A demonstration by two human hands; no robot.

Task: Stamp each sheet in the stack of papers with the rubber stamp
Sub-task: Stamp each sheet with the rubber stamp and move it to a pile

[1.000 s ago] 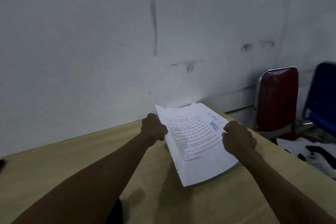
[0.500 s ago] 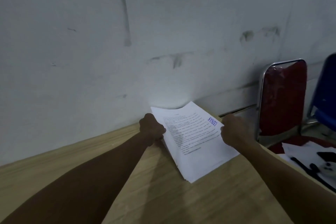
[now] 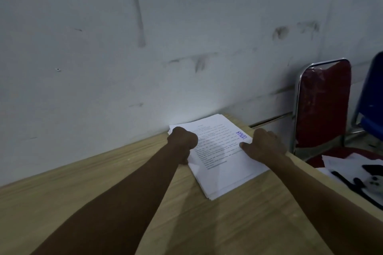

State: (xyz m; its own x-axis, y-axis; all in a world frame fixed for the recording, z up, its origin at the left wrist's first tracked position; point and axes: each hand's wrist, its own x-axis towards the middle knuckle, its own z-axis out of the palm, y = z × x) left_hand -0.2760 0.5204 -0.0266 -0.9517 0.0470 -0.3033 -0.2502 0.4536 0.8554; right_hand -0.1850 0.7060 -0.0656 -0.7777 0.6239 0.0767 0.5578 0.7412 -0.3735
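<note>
Both hands' fingers hidden over stack of papers [image 3: 219, 172]

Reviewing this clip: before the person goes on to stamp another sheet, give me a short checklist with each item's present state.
1. Stack of papers lying flat on the table: ok.
2. Top sheet stamped: ok, a blue stamp mark shows near its far right corner.
3. Rubber stamp within sight: not ok, none visible on the table or in either hand.
4. Left hand steadying the stack: ok, it rests on the left edge; whether its fingers grip the paper, cannot tell.
5. Right hand free to take the stamp: ok, it rests on the right edge and holds nothing.
6. Unstamped sheets left underneath: cannot tell.
</note>
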